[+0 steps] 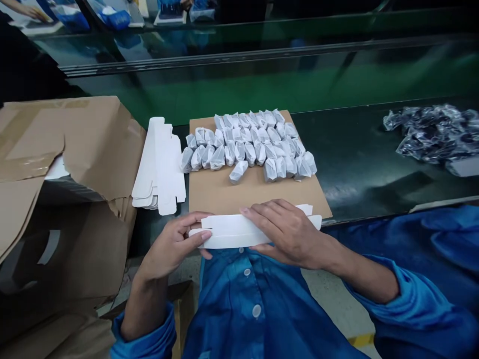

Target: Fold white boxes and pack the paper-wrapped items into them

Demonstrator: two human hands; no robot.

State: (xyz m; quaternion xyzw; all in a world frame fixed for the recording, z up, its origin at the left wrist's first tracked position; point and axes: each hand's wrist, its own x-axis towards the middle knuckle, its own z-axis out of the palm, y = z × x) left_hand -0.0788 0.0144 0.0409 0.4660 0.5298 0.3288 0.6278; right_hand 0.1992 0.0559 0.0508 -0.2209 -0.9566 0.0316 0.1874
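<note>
A long white folding carton (228,232) is held level in front of my body, over the near edge of a brown cardboard sheet. My left hand (175,242) pinches its left end, thumb on top and fingers behind. Across its right half lies my right hand (290,232), its fingers wrapped over the far side and the thumb below. End flaps stick out at both ends. Beyond the carton, several small items in whitish wrapping (239,171) stand in rows on the cardboard sheet (217,194). One of them lies apart, in front of the rows.
Flat white cartons (164,164) are stacked left of the sheet. Farther left stands a large open cardboard box (93,144). Clear plastic-wrapped dark items (437,129) lie on the dark worktable (348,164) at right. Another person's hand (35,12) shows at the far upper left.
</note>
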